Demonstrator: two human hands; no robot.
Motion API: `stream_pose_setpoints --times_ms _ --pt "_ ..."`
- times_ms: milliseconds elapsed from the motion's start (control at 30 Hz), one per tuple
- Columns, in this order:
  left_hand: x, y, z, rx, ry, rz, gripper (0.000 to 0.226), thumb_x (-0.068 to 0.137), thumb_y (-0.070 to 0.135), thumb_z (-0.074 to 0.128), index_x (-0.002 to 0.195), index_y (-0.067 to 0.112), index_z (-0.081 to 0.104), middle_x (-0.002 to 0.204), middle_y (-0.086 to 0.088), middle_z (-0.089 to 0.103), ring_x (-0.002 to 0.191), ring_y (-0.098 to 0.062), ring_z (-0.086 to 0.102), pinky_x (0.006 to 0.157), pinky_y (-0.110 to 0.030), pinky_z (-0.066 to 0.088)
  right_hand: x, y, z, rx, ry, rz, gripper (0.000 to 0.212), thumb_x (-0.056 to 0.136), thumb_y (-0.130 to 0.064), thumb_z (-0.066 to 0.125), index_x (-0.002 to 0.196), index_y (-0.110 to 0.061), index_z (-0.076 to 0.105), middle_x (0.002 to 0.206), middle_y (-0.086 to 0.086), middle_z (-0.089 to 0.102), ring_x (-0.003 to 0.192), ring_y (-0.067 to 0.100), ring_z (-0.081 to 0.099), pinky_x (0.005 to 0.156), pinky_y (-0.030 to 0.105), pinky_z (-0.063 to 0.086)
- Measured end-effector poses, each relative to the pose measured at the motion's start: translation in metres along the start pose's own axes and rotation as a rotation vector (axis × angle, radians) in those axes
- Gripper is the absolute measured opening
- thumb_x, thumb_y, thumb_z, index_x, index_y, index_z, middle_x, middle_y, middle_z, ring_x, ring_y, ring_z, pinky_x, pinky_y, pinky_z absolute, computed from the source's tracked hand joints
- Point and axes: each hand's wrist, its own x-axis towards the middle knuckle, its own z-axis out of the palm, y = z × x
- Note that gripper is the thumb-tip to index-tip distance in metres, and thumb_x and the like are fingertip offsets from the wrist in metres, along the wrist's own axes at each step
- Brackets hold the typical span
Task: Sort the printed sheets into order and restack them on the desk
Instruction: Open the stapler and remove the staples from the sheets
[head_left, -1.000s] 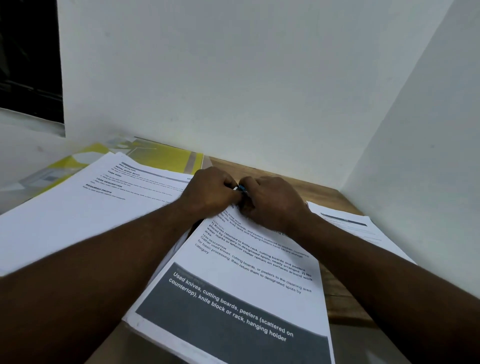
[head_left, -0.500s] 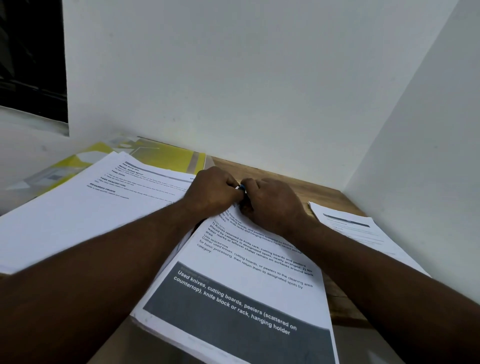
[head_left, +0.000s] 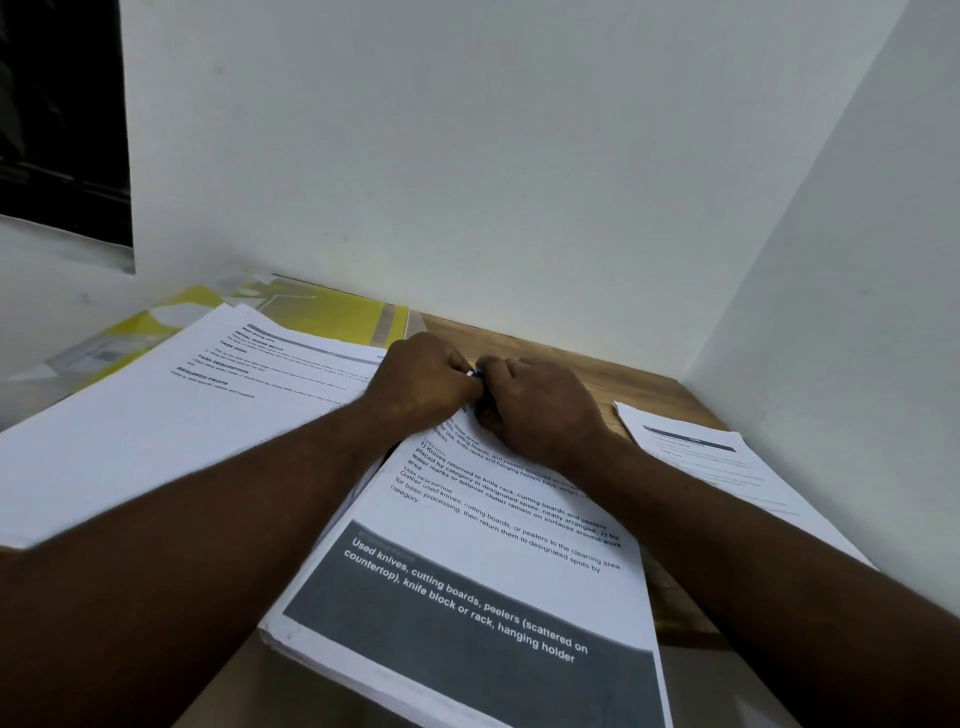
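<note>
A stack of printed sheets lies in front of me on the wooden desk, its grey header band nearest me. My left hand and my right hand meet at the stack's far edge. Both have curled fingers that pinch a small blue-and-white object between them, probably a clip; most of it is hidden. A wider pile of printed sheets sits to the left. A thinner pile lies to the right by the wall.
A yellow and white folder lies under the left pile at the back. White walls close the desk in behind and on the right. The middle stack overhangs the desk's front edge.
Both hands stay pressed together at the far edge of the middle stack. The view has shifted slightly; the sheets have not visibly moved.
</note>
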Motion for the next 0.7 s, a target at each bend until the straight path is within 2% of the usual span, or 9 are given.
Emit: stream_pose_setpoints --times_ms 67,167,233,333,433,500,633,700 --pt "0.002 0.0 0.0 -0.02 0.0 -0.027 0.034 0.065 0.041 0.074 0.079 0.012 0.082 0.079 -0.008 0.076 0.083 -0.022 0.072 0.075 -0.043 0.055 0.003 0.006 -0.007 0.069 -0.065 0.01 0.045 0.093 -0.039 0.053 0.12 -0.006 0.066 0.093 0.014 0.075 0.079 0.039 0.07 0.058 0.041 0.054" --pt "0.007 -0.005 -0.002 -0.108 0.011 -0.077 0.011 0.072 0.026 0.087 0.082 0.021 0.085 0.082 0.004 0.078 0.084 -0.012 0.071 0.067 -0.027 0.048 0.002 0.018 -0.023 0.178 -0.155 0.063 0.062 0.096 -0.051 0.05 0.149 -0.018 0.052 0.124 0.007 0.074 0.106 0.035 0.07 0.081 0.044 0.058" --pt "0.009 -0.007 -0.003 -0.173 0.005 -0.101 0.012 0.07 0.022 0.09 0.08 0.023 0.084 0.082 0.008 0.078 0.084 -0.009 0.071 0.066 -0.025 0.045 -0.001 0.025 -0.029 0.311 -0.2 0.073 0.054 0.096 -0.037 0.064 0.146 -0.019 0.057 0.129 0.003 0.073 0.113 0.027 0.07 0.092 0.042 0.056" --pt "0.009 -0.007 -0.002 -0.208 -0.023 -0.082 0.014 0.073 0.018 0.089 0.084 0.025 0.084 0.085 0.011 0.078 0.086 -0.008 0.07 0.072 -0.025 0.047 -0.004 0.037 -0.026 0.444 -0.153 0.151 0.034 0.087 -0.016 0.074 0.122 -0.017 0.074 0.11 -0.002 0.079 0.094 0.017 0.075 0.086 0.042 0.06" --pt "0.01 -0.006 -0.003 -0.226 -0.039 -0.064 0.012 0.079 0.019 0.085 0.09 0.023 0.085 0.088 0.013 0.077 0.088 -0.005 0.069 0.075 -0.025 0.047 -0.004 0.038 -0.022 0.45 -0.148 0.187 0.031 0.086 -0.012 0.075 0.116 -0.016 0.076 0.104 -0.003 0.078 0.088 0.013 0.074 0.082 0.043 0.061" --pt "0.012 -0.008 -0.003 -0.241 -0.038 -0.066 0.01 0.081 0.019 0.083 0.091 0.022 0.085 0.088 0.013 0.077 0.086 -0.005 0.069 0.073 -0.024 0.046 -0.005 0.034 -0.021 0.442 -0.12 0.188 0.029 0.085 -0.017 0.073 0.114 -0.019 0.075 0.102 -0.006 0.077 0.086 0.011 0.073 0.078 0.042 0.062" --pt "0.012 -0.01 -0.002 -0.27 -0.035 -0.059 0.009 0.082 0.016 0.081 0.089 0.02 0.085 0.087 0.012 0.078 0.085 -0.006 0.071 0.073 -0.025 0.048 -0.005 0.025 -0.021 0.347 -0.082 0.158 0.031 0.086 -0.04 0.068 0.115 -0.031 0.064 0.101 -0.012 0.075 0.084 0.013 0.071 0.072 0.041 0.059" --pt "0.012 -0.011 -0.001 -0.268 -0.032 -0.053 0.007 0.083 0.017 0.081 0.088 0.02 0.085 0.086 0.011 0.078 0.082 -0.005 0.07 0.072 -0.025 0.048 -0.006 0.024 -0.019 0.301 -0.052 0.131 0.033 0.086 -0.038 0.067 0.118 -0.031 0.062 0.104 -0.012 0.075 0.085 0.018 0.072 0.071 0.04 0.058"
